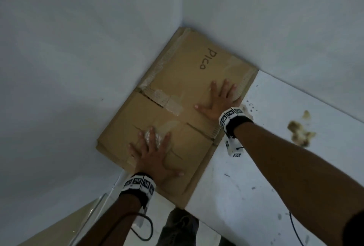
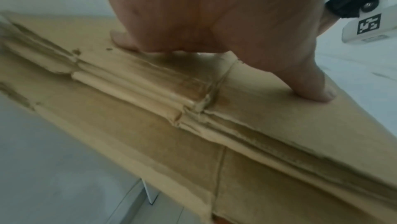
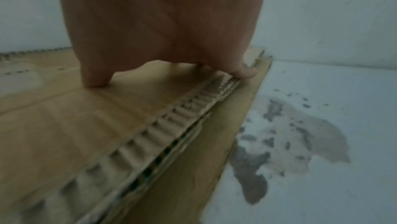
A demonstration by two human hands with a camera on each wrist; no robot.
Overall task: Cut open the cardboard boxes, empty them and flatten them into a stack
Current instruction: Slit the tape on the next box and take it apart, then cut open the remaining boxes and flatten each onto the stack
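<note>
Cardboard stack lies flat on white floor, pushed into wall corner. Left hand and right hand press down, fingers spread, gripping nothing. Risk: folded layers spring up, top sheet slides off. Layer count hidden; clear lump under left fingers probably tape.

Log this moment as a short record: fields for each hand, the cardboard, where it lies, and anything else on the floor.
left hand: flat, fingers spread, pressing the near part of the cardboard
right hand: flat, pressing the far part by its right edge
flattened cardboard: stacked layers, "Pico" written on top, tape remnants
place: floor, in a wall corner
floor stain: brownish, right of the cardboard
</note>
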